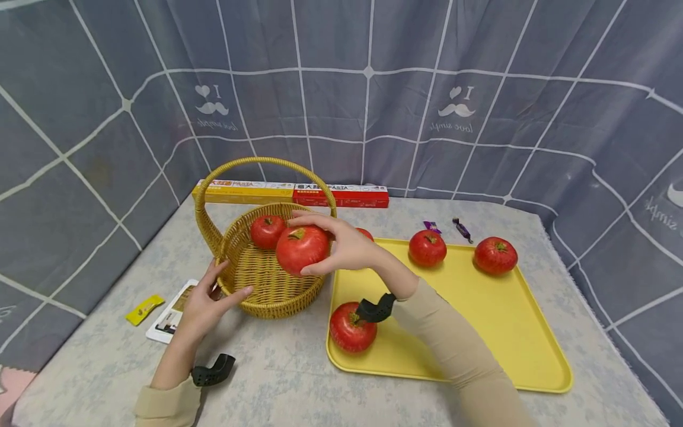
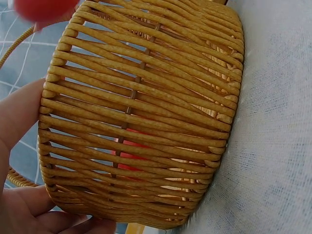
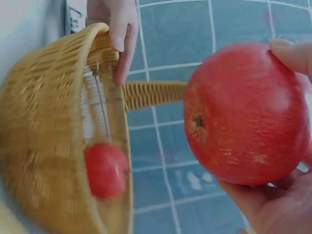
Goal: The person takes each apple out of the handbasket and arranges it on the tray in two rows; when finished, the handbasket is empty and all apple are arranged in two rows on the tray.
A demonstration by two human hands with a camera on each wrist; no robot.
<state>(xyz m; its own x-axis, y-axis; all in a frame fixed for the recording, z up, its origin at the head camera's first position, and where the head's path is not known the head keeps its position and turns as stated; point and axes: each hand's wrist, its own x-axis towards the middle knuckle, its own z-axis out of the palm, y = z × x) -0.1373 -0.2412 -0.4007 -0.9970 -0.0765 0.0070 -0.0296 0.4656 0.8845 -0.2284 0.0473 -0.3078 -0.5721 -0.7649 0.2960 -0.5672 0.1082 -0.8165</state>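
Observation:
A wicker basket (image 1: pixel 277 309) with a tall arched handle stands left of centre, one red apple (image 1: pixel 267 231) inside it at the back. At its left rim my left hand (image 1: pixel 205 305) grips the edge; thumb and fingers also show against the weave in the left wrist view. My right hand (image 1: pixel 349 243) holds a larger red apple (image 1: pixel 303 250) above the basket's opening, fingers over the top and thumb below. In the right wrist view this held apple (image 3: pixel 248 117) is apart from the basket (image 3: pixel 44 126), and the apple inside (image 3: pixel 106 170) shows past the rim.
A yellow tray (image 1: pixel 480 320) at right bears several red apples, one (image 1: pixel 353 327) under my right wrist. Pasta boxes (image 1: pixel 341 197) lie behind the basket. Two purple-wrapped candies (image 1: pixel 462 230) lie behind the tray; a yellow packet (image 1: pixel 144 309) and white package (image 1: pixel 169 317) lie left.

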